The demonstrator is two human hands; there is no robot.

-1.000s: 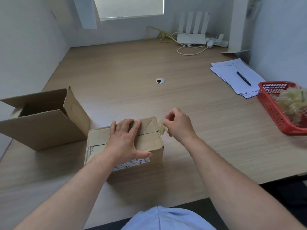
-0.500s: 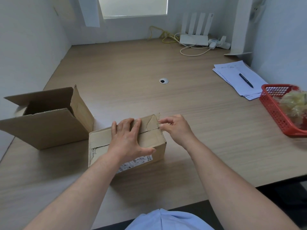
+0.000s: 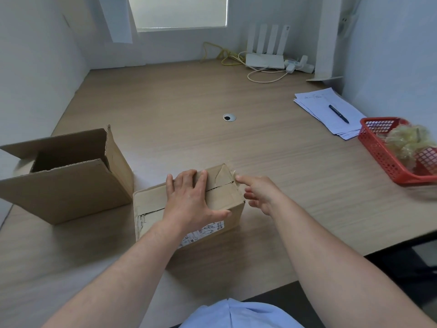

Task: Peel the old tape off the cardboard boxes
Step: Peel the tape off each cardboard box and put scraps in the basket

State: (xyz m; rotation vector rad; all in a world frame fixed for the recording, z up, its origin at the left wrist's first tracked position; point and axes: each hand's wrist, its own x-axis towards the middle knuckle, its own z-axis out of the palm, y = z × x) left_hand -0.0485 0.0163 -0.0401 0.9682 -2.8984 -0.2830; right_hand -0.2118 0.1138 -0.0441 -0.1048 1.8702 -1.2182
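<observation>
Tape scrap (image 3: 234, 172) touched on small box (image 3: 224, 197)

Desk (image 3: 272, 162) space at the left is taken by an open box (image 3: 71, 185), flaps up. Just beside it, near the front edge, the small box is pressed down by the left hand (image 3: 191, 200), which is laid flat on its top with fingers straight. A red basket (image 3: 383, 159) holding a tape wad (image 3: 409, 143) is set far right. The right hand (image 3: 262, 192) is held loosely open, nothing gripped. The tape scrap at the box's far right corner is touched by its index fingertip.
</observation>
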